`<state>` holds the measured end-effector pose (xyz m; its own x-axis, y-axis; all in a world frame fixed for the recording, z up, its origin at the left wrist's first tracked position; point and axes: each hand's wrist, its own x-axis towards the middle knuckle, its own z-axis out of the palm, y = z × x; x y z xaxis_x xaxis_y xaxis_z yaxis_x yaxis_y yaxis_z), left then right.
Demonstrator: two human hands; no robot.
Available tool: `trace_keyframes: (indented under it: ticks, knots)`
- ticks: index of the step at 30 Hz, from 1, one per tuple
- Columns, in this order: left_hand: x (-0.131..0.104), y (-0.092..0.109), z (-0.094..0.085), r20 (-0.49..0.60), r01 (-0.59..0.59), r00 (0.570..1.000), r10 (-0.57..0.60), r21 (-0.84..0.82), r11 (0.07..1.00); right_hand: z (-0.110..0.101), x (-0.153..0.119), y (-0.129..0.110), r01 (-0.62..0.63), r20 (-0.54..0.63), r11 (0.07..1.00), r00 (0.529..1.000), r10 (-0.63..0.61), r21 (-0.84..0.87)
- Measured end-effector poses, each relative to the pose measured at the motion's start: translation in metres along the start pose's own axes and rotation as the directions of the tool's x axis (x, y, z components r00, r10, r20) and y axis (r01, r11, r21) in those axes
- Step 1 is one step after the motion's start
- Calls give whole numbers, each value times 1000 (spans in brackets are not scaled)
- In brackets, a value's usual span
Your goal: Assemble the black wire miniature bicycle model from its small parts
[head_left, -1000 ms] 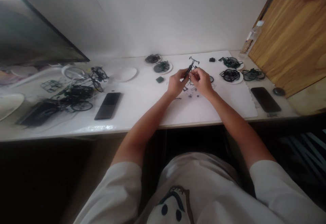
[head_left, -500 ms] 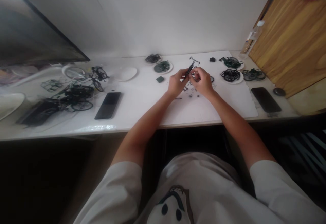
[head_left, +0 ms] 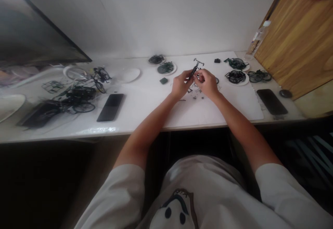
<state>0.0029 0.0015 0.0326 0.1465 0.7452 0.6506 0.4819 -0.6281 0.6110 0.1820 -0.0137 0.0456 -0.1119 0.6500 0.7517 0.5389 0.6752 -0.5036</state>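
My left hand (head_left: 181,84) is closed around a small model bicycle frame (head_left: 199,62), its handlebar sticking up past the fingertips. Against the frame's near side, my right hand (head_left: 207,83) has thumb and fingers pinched together; whatever they grip is too small to make out. Below the hands, small loose parts (head_left: 194,98) lie scattered on a white board (head_left: 205,112). Part of a small wheel (head_left: 216,80) shows just right of my right hand.
Plates with dark bicycle parts stand behind left (head_left: 166,68) and right (head_left: 236,77). Several assembled model bicycles (head_left: 82,99) crowd the left. Phones lie left (head_left: 110,107) and right (head_left: 272,101). A plastic bottle (head_left: 258,41) leans by a wooden panel (head_left: 299,45).
The fingers of my right hand have shifted slightly against the bicycle frame. My left hand keeps its hold in the same place.
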Motion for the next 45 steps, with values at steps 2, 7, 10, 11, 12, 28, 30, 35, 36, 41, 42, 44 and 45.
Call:
trace_keyframes:
  ticks: [2, 7, 10, 11, 12, 28, 30, 35, 36, 41, 42, 44, 45]
  knots:
    - [0, 0, 0, 1, -2, 1000, 2, 3, 1000, 1, 0, 1, -8, -1, 1000, 1000, 8, 7]
    - [-1, -4, 0, 2, -28, 1000, 28, 17, 999, 4, -1, 2, -37, -4, 998, 999, 38, 55]
    - [-1, -6, 0, 8, -34, 999, 33, 26, 999, 5, -1, 2, -60, 12, 995, 998, 59, 74]
    - [-1, -6, 1, 8, -32, 999, 32, 28, 999, 5, -1, 2, -57, 14, 995, 998, 56, 79]
    - [0, -6, 1, 5, -29, 1000, 29, 28, 999, 5, -1, 1, -49, 10, 995, 999, 48, 83]
    - [0, -8, 3, 2, -40, 999, 40, 76, 996, -3, 0, -1, 112, 6, 976, 994, -113, -188]
    - [0, -7, 2, 8, -40, 999, 39, 97, 995, -6, 0, -3, 120, 39, 961, 993, -114, -251]
    - [-1, -6, 3, -1, -70, 997, 71, 106, 992, -11, 1, -10, 129, 94, 915, 990, -100, -383]
    - [-1, -7, 3, -4, -75, 997, 76, 105, 992, -11, 1, -11, 130, 95, 907, 990, -100, -401]
    - [0, -10, 4, -9, -96, 995, 97, 100, 990, -7, 1, -15, 77, 59, 903, 997, -58, -422]
    - [0, -11, 4, -5, -101, 995, 101, 95, 990, -6, 1, -15, 55, 39, 910, 998, -42, -410]
    - [0, -13, 4, 2, -112, 994, 113, 85, 990, -3, 1, -15, 3, -3, 933, 1000, -4, -361]
    - [0, -14, 4, 1, -120, 993, 120, 82, 989, -2, 1, -15, -23, -19, 947, 1000, 18, -320]
